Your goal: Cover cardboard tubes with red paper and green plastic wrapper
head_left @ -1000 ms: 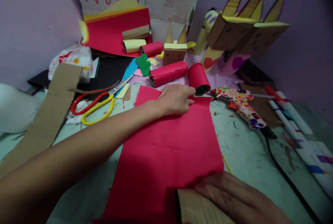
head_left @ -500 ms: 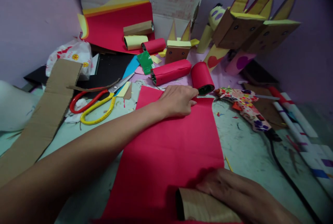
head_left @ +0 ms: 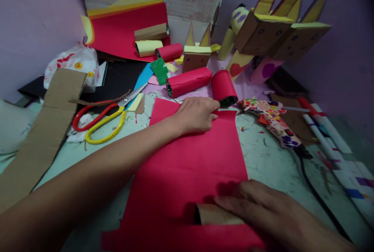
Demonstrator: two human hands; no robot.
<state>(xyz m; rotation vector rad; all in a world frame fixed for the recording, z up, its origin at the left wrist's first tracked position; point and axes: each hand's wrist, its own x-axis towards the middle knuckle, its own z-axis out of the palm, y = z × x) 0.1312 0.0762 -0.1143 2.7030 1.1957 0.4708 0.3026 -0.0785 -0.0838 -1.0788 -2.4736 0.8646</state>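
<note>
A long red paper sheet (head_left: 193, 158) lies on the pale green table, its near edge folded up over a brown cardboard tube (head_left: 216, 215). My left hand (head_left: 197, 114) presses on the far part of the sheet, fingers curled and closed, close to a red-covered tube (head_left: 224, 86). What its fingertips hold, if anything, is hidden. Near the front, my right hand (head_left: 257, 205) is wrapped over the right side of the brown tube, holding it against the sheet; its lower fingers are partly hidden by the red paper.
Scissors (head_left: 106, 117) and a cardboard strip (head_left: 43, 131) lie left. A longer red roll (head_left: 189, 81) rests beyond my left hand. To the right are a patterned glue gun (head_left: 271, 117) with its cord and cardboard-headed figures (head_left: 263, 33).
The near edge of the red sheet now stands higher over the brown tube, covering more of it. My right hand has moved slightly left and away from me. My left hand stays on the sheet.
</note>
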